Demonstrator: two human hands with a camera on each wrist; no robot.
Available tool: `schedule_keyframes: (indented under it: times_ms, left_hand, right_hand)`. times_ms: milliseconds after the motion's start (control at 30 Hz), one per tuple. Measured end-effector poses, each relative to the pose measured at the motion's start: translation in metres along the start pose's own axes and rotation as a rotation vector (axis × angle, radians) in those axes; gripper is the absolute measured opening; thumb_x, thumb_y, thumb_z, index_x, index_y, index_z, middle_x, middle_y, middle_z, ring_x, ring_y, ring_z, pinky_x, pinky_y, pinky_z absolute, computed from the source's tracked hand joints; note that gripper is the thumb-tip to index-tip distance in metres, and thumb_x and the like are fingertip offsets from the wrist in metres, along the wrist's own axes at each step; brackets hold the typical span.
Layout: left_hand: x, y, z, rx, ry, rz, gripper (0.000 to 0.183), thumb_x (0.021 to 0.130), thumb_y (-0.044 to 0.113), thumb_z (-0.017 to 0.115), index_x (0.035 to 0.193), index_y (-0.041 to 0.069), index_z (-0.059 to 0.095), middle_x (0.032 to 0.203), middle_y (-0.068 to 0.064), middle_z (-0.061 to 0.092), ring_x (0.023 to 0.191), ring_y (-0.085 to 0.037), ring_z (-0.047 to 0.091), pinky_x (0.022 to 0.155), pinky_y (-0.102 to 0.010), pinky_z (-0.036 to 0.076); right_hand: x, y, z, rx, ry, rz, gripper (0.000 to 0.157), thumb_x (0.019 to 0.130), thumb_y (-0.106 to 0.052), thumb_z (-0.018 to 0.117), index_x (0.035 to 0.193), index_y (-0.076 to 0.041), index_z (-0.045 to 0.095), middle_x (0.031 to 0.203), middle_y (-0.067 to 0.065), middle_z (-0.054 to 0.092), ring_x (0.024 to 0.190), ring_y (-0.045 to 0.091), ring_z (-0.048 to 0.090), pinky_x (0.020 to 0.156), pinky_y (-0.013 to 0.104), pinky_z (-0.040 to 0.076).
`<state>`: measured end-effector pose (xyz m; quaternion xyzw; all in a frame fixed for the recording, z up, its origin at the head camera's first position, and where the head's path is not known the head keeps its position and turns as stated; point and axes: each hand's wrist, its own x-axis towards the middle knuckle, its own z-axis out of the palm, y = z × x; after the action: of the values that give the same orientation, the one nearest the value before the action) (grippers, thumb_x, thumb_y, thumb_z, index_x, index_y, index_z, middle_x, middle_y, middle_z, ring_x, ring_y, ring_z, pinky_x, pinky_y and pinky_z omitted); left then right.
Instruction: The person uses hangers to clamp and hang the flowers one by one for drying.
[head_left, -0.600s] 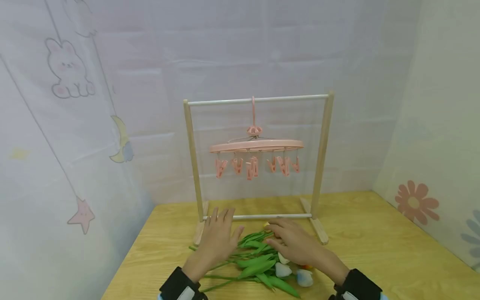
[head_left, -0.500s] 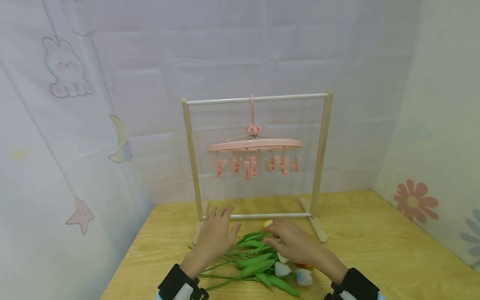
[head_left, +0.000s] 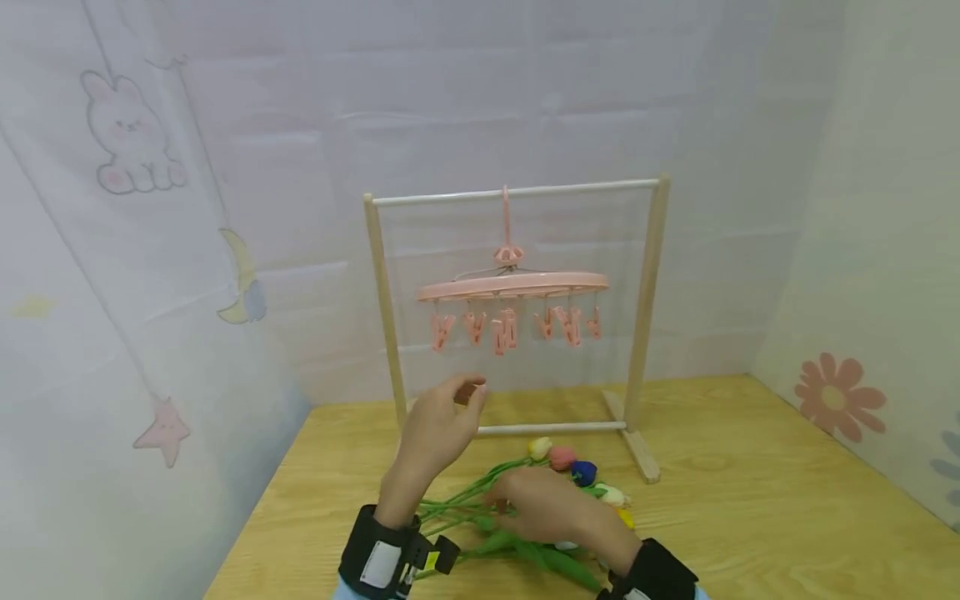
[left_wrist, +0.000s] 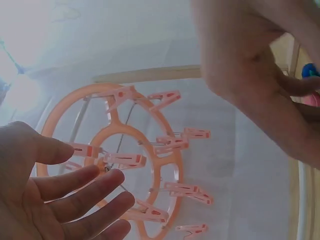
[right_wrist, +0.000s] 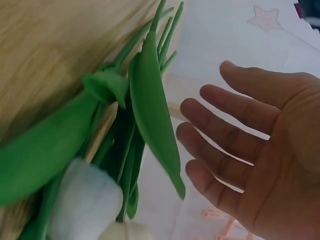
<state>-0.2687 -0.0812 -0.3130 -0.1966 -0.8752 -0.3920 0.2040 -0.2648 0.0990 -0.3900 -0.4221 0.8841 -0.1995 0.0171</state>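
Artificial tulips [head_left: 538,448] with green stems and leaves lie in a bunch on the table, their coloured heads toward the right. My right hand [head_left: 551,504] is over the bunch and hides part of its stems. In the right wrist view, the fingers of this hand [right_wrist: 245,140] are spread and hold nothing, beside a long green leaf [right_wrist: 152,115] and a white tulip head [right_wrist: 85,200]. My left hand [head_left: 438,425] is raised in front of the rack, fingers loosely bent. The left wrist view shows that hand [left_wrist: 65,195] with nothing in it, below the hanging pink clothespins [left_wrist: 125,160].
A wooden rack [head_left: 647,300] with white bars stands at the back of the table [head_left: 750,483]. From its top bar hangs a round pink clip hanger [head_left: 513,286] with several clothespins. Printed cloth [head_left: 285,167] encloses the back and sides.
My left hand has lifted off the table beside the stems and its fingers have bent. My right hand has moved left and toward me, uncovering pink, blue and yellow tulip heads.
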Motion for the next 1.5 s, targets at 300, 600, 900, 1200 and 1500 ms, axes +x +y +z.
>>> schedule_keyframes:
  times_ms: [300, 600, 900, 1200, 1500]
  left_hand:
    - [0.031, 0.004, 0.008, -0.284, 0.159, 0.021, 0.037, 0.104, 0.028, 0.059, 0.138, 0.013, 0.059, 0.118, -0.008, 0.068, 0.106, -0.024, 0.067, 0.085, -0.042, 0.056]
    - [0.041, 0.025, 0.013, -0.512, 0.252, 0.108, 0.038, 0.103, 0.021, 0.061, 0.139, 0.009, 0.056, 0.131, -0.012, 0.061, 0.117, -0.029, 0.063, 0.093, -0.049, 0.054]
    - [0.047, 0.035, 0.012, -0.593, 0.311, 0.186, 0.017, 0.098, 0.011, 0.068, 0.111, 0.0, 0.07, 0.115, -0.013, 0.067, 0.111, -0.027, 0.068, 0.089, -0.044, 0.057]
    - [0.045, 0.037, 0.003, -0.551, 0.31, 0.179, 0.014, 0.095, 0.008, 0.071, 0.103, -0.003, 0.072, 0.12, -0.015, 0.069, 0.107, -0.026, 0.071, 0.084, -0.034, 0.059]
    - [0.042, 0.023, -0.025, -0.535, 0.317, 0.149, 0.012, 0.093, 0.003, 0.071, 0.099, -0.007, 0.07, 0.115, -0.021, 0.068, 0.088, -0.035, 0.074, 0.07, -0.03, 0.061]
  right_hand:
    - [0.01, -0.001, 0.024, -0.122, -0.107, 0.022, 0.015, 0.087, -0.024, 0.081, 0.101, -0.023, 0.076, 0.095, -0.013, 0.066, 0.079, -0.001, 0.059, 0.069, 0.018, 0.049]
    - [0.009, -0.01, 0.026, -0.19, -0.103, 0.122, 0.021, 0.08, -0.026, 0.085, 0.088, -0.026, 0.066, 0.087, -0.015, 0.057, 0.08, 0.003, 0.058, 0.072, 0.026, 0.052]
    - [-0.003, -0.011, -0.004, -0.131, -0.192, 0.097, 0.017, 0.086, -0.013, 0.077, 0.094, -0.026, 0.071, 0.084, -0.019, 0.063, 0.07, -0.004, 0.056, 0.064, 0.018, 0.048]
    - [-0.034, 0.001, -0.066, -0.073, -0.138, 0.129, 0.021, 0.083, 0.002, 0.072, 0.084, -0.019, 0.072, 0.077, -0.012, 0.06, 0.066, 0.001, 0.052, 0.064, 0.024, 0.048]
    - [-0.062, -0.003, -0.14, 0.114, -0.04, 0.098, 0.015, 0.095, -0.001, 0.064, 0.092, -0.015, 0.068, 0.086, -0.007, 0.063, 0.076, 0.006, 0.057, 0.068, 0.025, 0.05]
